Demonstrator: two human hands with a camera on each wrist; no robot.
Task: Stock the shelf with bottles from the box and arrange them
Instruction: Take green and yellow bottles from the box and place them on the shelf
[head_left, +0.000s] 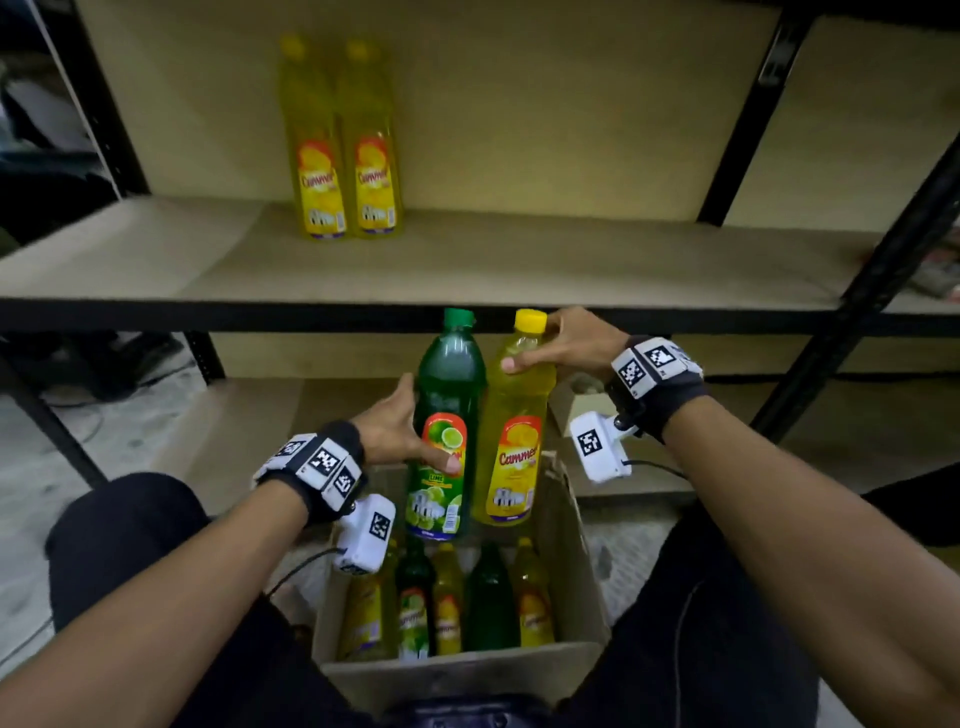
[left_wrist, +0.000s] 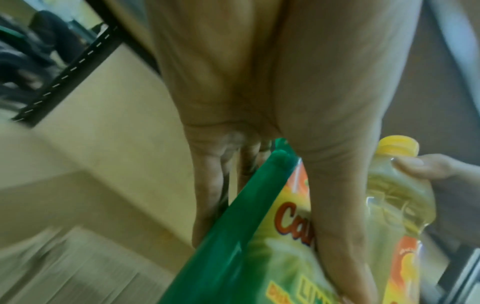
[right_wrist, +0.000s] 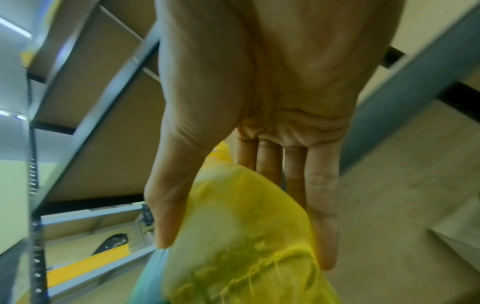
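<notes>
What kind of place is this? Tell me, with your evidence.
Probably a stockroom or shop storage area: a bare metal-framed shelf holding two yellow bottles, and a cardboard box of matching bottles on the floor.

A pale grey concrete floor (head_left: 36, 467) shows at lower left, with thin dark cables (head_left: 78, 400) trailing over it and dim, dark shapes beyond at the left edge that cannot be made out. Black metal uprights (head_left: 852, 306) slant through the scene, and the left wrist view shows one punched with a row of slots (left_wrist: 70, 72). Tan board panels (head_left: 571, 104) close off the back, and soft, dim light leaves the lower level and the corners in shadow, while the right wrist view catches bright strips of light (right_wrist: 13, 24) at upper left.
</notes>
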